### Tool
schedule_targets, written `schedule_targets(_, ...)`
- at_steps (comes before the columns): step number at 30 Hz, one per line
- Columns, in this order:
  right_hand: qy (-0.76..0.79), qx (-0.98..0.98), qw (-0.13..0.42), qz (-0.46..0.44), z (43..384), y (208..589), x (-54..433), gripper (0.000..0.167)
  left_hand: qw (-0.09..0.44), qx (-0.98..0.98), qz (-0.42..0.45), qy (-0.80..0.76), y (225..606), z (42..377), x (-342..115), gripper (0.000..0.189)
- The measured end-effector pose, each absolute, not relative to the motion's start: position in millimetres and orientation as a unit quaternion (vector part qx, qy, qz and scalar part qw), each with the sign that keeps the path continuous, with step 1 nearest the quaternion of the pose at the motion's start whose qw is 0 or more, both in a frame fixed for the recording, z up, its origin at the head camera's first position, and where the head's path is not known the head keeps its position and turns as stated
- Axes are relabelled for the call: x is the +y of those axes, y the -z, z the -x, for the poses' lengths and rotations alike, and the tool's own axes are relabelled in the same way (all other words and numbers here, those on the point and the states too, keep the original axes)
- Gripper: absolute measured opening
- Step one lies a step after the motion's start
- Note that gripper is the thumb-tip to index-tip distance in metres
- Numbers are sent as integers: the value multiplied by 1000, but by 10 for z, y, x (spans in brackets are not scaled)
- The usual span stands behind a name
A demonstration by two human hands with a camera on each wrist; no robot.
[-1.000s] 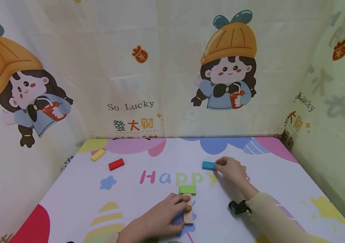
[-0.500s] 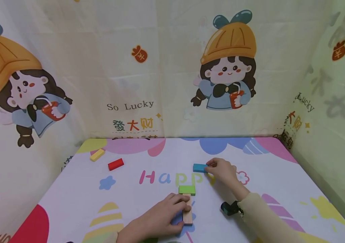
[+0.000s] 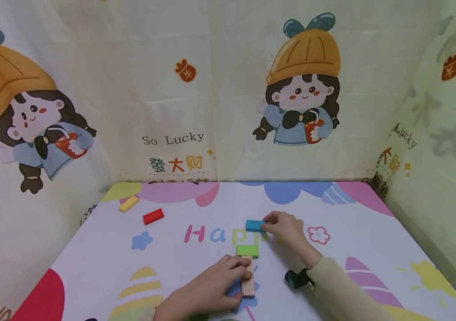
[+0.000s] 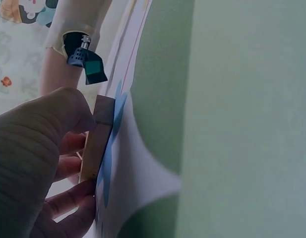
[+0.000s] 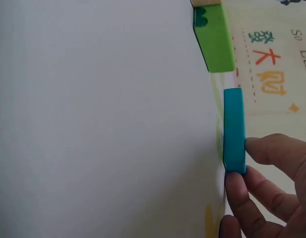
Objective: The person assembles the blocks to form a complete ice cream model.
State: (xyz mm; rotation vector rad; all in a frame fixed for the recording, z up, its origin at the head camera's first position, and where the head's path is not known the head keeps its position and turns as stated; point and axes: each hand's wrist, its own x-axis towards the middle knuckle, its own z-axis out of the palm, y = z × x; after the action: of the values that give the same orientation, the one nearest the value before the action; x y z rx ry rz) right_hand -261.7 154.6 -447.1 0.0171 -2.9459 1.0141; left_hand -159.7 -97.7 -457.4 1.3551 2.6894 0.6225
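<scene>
In the head view my right hand (image 3: 285, 229) pinches the right end of a blue block (image 3: 254, 226) beyond the middle of the table. The right wrist view shows thumb and fingertips at one end of that blue block (image 5: 234, 131), its other end pointing toward a green block (image 5: 217, 42). My left hand (image 3: 211, 285) grips a plain wooden block (image 3: 248, 289), thumb at its near end and fingers over its far part. This wooden block (image 4: 104, 110) lies along the table in the left wrist view. The green block (image 3: 247, 251) lies crosswise at its far end.
A red block (image 3: 153, 216) and a yellow block (image 3: 129, 204) lie at the back left of the patterned table (image 3: 103, 249). A small black camera (image 3: 297, 279) sits at the right wrist. Printed cloth (image 3: 232, 102) hangs behind the table and along both sides.
My right hand has moved left and slightly nearer with the blue block, bringing it just beyond the green block. The left hand has stayed on the wooden block.
</scene>
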Motion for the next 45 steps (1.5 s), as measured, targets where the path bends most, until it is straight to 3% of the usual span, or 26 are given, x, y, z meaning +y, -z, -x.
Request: schedule_targets(45,-289,-953,-16,-86,2336,4377,1376,15,37,877,-428,-215,4603,1589,-973,37)
